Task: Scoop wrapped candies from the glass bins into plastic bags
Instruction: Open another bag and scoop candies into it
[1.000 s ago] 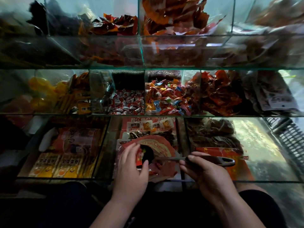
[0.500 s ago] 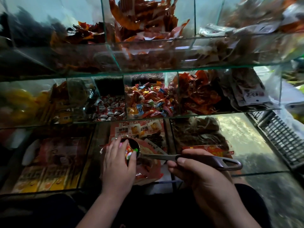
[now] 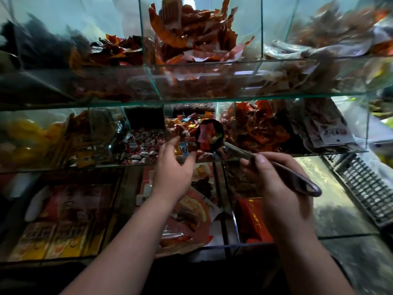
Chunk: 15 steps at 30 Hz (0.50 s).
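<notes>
The scoop (image 3: 220, 133) (candies (image 3: 205, 135) inside) hangs above the bin (image 3: 214, 160), beside the left hand (image 3: 172, 169).

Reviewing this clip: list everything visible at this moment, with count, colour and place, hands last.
glass bins: three tiers, clear with greenish edges, filling the view
mixed wrapped candies: many, multicoloured, centre bin of the middle tier
red-and-white candies: many, bin left of those
yellow packets: several, middle tier, far left
red-orange packets: many, top tier, centre
scoop: one, dark bowl holding candies, above the mixed candies
printed bag: one, red and cream, bottom tier, beneath the left wrist
black grille: one, right edge
left hand: at the mixed candies; grip unclear
right hand: grips the scoop handle
</notes>
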Each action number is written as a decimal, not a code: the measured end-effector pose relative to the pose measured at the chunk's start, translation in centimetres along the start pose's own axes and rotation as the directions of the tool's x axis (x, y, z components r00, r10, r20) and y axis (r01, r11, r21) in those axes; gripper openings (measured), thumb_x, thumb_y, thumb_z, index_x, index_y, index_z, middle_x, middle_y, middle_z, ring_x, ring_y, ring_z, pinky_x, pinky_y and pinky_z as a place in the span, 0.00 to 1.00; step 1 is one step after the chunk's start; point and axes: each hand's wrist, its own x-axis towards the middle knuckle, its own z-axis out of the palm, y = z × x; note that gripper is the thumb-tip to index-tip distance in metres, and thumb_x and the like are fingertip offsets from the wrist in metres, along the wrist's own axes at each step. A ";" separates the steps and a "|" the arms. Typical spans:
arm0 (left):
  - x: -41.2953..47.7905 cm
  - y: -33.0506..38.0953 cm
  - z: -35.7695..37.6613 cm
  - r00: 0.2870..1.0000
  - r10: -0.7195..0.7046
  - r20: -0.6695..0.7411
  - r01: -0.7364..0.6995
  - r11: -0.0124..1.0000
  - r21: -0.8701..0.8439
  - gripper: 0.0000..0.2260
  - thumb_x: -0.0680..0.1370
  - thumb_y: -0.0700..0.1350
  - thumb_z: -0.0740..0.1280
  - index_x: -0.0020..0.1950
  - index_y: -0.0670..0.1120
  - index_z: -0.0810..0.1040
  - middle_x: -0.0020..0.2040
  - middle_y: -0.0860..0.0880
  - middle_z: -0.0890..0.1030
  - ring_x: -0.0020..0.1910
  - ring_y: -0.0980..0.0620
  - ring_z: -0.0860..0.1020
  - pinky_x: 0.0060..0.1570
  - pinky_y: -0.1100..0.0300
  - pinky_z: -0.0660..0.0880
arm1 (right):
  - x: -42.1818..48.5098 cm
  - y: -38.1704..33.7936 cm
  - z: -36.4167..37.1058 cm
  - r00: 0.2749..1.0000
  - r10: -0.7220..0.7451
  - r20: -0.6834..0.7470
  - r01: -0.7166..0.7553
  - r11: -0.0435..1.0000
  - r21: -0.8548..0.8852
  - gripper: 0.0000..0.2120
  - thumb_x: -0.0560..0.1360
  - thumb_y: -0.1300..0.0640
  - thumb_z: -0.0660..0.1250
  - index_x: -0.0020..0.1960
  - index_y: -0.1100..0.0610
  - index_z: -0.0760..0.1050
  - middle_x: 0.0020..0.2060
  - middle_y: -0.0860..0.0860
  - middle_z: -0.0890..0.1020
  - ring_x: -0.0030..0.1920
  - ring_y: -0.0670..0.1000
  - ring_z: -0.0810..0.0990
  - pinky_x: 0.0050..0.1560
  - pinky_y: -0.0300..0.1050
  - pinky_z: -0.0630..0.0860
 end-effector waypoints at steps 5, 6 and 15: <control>-0.8 -1.3 0.5 0.996 -0.029 0.090 0.024 0.998 0.061 0.28 0.80 0.53 0.68 0.78 0.54 0.63 0.78 0.53 0.62 0.75 0.52 0.64 0.69 0.61 0.68 | 0.7 0.7 -1.4 0.801 -0.328 0.500 0.576 0.651 -0.495 0.08 0.76 0.59 0.72 0.54 0.51 0.81 0.54 0.44 0.82 0.57 0.42 0.82 0.57 0.34 0.76; -0.8 -1.3 0.6 0.993 -0.043 0.106 0.036 0.997 0.068 0.28 0.80 0.53 0.68 0.79 0.55 0.62 0.79 0.53 0.61 0.77 0.51 0.61 0.73 0.52 0.66 | 0.4 0.5 -1.5 0.768 -0.288 0.572 0.609 0.604 -0.514 0.11 0.75 0.59 0.71 0.56 0.52 0.81 0.58 0.46 0.81 0.60 0.44 0.81 0.60 0.37 0.76; -1.2 -0.6 0.6 0.993 0.065 0.103 -0.059 0.996 -0.059 0.30 0.79 0.60 0.67 0.78 0.60 0.60 0.78 0.58 0.60 0.73 0.59 0.61 0.65 0.59 0.62 | -3.8 -2.7 -0.7 0.795 -0.371 0.480 0.594 0.636 -0.492 0.08 0.77 0.57 0.73 0.55 0.48 0.82 0.61 0.41 0.80 0.63 0.40 0.80 0.60 0.31 0.73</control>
